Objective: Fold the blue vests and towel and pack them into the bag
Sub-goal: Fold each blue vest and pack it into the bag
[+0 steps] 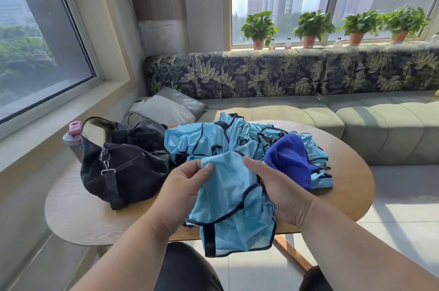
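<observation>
In the head view we see our left hand [187,187] pinching the upper edge of a light blue vest [234,210] between the thumb and the curled fingers, and our right hand [281,192] gripping the same vest from its right side, with the thumb on top of the cloth and the fingers curled under it. The vest has dark trim along its edges; it is crumpled and hangs from both hands over the near edge of the round wooden table [78,217]. Behind the hands, a heap of more light blue vests [213,138] lies unfolded on the middle of the table. A dark blue towel [291,160] lies on the right part of this heap, just beside our right hand. The black bag [121,162] stands on the left part of the table, touching the heap, and its top looks open. Just behind the bag stands a grey bottle with a pink lid [74,132]. Beyond the table there is a green sofa [356,119] with a grey cushion [166,106] in its corner, and potted plants [311,26] stand on the window sill above it.
</observation>
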Motion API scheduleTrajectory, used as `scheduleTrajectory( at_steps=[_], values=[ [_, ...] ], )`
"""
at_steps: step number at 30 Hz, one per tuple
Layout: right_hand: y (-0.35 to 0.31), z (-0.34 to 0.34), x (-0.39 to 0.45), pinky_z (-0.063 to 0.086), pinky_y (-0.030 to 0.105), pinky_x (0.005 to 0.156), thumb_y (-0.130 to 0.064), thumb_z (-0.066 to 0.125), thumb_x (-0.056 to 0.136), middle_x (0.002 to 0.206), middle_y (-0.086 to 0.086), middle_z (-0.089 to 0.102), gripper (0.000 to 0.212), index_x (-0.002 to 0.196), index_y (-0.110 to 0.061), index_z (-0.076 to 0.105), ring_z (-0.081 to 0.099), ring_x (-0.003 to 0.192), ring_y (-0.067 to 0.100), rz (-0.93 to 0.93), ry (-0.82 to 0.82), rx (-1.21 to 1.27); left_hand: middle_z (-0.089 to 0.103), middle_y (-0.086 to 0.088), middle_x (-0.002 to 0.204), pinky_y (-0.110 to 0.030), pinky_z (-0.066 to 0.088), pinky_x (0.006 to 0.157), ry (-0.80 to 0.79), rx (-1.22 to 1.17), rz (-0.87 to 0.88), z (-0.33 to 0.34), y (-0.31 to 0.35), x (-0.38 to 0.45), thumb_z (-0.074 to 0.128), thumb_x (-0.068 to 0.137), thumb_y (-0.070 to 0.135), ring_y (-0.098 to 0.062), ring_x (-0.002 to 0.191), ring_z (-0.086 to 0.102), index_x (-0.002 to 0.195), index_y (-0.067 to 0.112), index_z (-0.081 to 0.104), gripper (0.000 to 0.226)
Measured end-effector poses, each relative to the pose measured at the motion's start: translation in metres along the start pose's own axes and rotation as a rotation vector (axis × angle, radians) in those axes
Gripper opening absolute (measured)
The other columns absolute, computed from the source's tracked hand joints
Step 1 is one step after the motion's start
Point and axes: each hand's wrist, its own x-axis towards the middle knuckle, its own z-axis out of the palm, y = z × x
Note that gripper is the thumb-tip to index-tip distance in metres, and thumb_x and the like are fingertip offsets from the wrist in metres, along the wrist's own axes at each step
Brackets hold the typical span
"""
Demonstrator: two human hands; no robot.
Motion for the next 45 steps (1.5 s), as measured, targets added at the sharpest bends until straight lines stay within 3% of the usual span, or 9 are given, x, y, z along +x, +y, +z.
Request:
scheduleTrajectory(
  at_steps=[4,7,12,16,19,25,31,36,45],
  values=[
    [0.001,0.005,0.002,0.048,0.056,0.111,-0.037,0.060,0.099,0.126,0.028,0.070,0.047,0.119,0.003,0.075,0.065,0.123,0.045,-0.045,0.078,0.040,0.077,-0.010,0.096,-0.027,0.058,0.077,-0.099,-0.022,0.025,0.000,-0.001,-0.003,0.073,0.091,0.018,-0.018,0.088,0.073,0.088,0.009,0.076,0.010],
    [-0.002,0.003,0.005,0.048,0.061,0.109,-0.029,0.066,0.092,0.126,0.041,0.063,0.057,0.125,0.017,0.061,0.059,0.122,0.058,-0.146,0.148,0.027,0.067,-0.010,0.084,-0.025,0.054,0.069,-0.106,-0.043,0.011,-0.005,-0.004,-0.006,0.084,0.087,0.033,-0.021,0.080,0.063,0.082,0.007,0.060,0.036],
    [-0.005,-0.005,0.005,0.060,0.044,0.085,-0.018,0.068,0.086,0.117,0.039,0.068,0.045,0.113,0.017,0.067,0.070,0.095,0.041,-0.215,0.132,0.007,0.073,-0.001,0.125,-0.050,0.039,0.116,-0.106,-0.006,-0.147,-0.011,-0.024,0.001,0.069,0.076,0.071,-0.026,0.122,0.064,0.114,0.021,0.070,0.062],
    [-0.003,-0.008,0.000,0.063,0.036,0.074,-0.006,0.069,0.083,0.098,0.025,0.076,0.022,0.100,0.003,0.080,0.076,0.083,0.031,-0.210,0.018,-0.040,0.067,0.002,0.142,-0.048,0.033,0.122,-0.208,-0.033,-0.355,-0.004,-0.036,0.003,0.049,0.090,0.083,-0.019,0.136,0.060,0.140,0.037,0.065,0.070],
    [-0.001,-0.010,-0.003,0.061,0.036,0.080,-0.002,0.058,0.077,0.107,0.024,0.074,0.042,0.114,0.001,0.077,0.073,0.091,0.031,-0.178,-0.076,-0.105,0.067,0.004,0.142,-0.041,0.037,0.119,-0.181,-0.116,-0.415,0.004,-0.039,0.002,0.038,0.095,0.079,-0.015,0.134,0.061,0.142,0.036,0.064,0.070],
    [0.000,-0.013,-0.001,0.053,0.040,0.084,0.002,0.050,0.066,0.101,0.021,0.071,0.057,0.116,-0.001,0.076,0.066,0.088,0.034,-0.172,-0.145,-0.110,0.068,-0.021,0.135,-0.052,0.045,0.114,-0.207,-0.231,-0.353,0.011,-0.035,0.000,0.059,0.103,0.039,-0.034,0.126,0.065,0.132,0.006,0.070,0.045],
    [0.001,-0.019,0.003,0.051,0.039,0.082,-0.001,0.057,0.054,0.099,0.024,0.069,0.056,0.106,0.005,0.076,0.063,0.087,0.036,-0.172,-0.065,0.007,0.069,-0.006,0.091,-0.027,0.051,0.069,-0.027,-0.140,-0.233,0.002,-0.038,0.004,0.078,0.091,0.029,-0.016,0.079,0.063,0.093,0.015,0.072,0.016],
    [0.003,-0.020,0.002,0.052,0.045,0.089,-0.003,0.052,0.062,0.110,0.027,0.068,0.051,0.107,0.002,0.076,0.067,0.093,0.039,-0.111,-0.055,0.167,0.069,-0.003,0.093,-0.030,0.052,0.075,0.141,-0.201,-0.049,-0.009,-0.012,0.006,0.061,0.101,0.035,-0.012,0.082,0.063,0.095,0.019,0.067,0.018],
    [0.009,-0.005,0.002,0.044,0.056,0.116,-0.042,0.062,0.098,0.136,0.022,0.067,0.051,0.133,-0.006,0.070,0.062,0.129,0.042,0.042,0.033,0.133,0.057,-0.003,0.089,-0.040,0.045,0.085,-0.033,0.039,0.111,0.004,0.004,-0.003,0.068,0.099,0.042,-0.021,0.087,0.051,0.095,0.025,0.066,0.018]
  ],
)
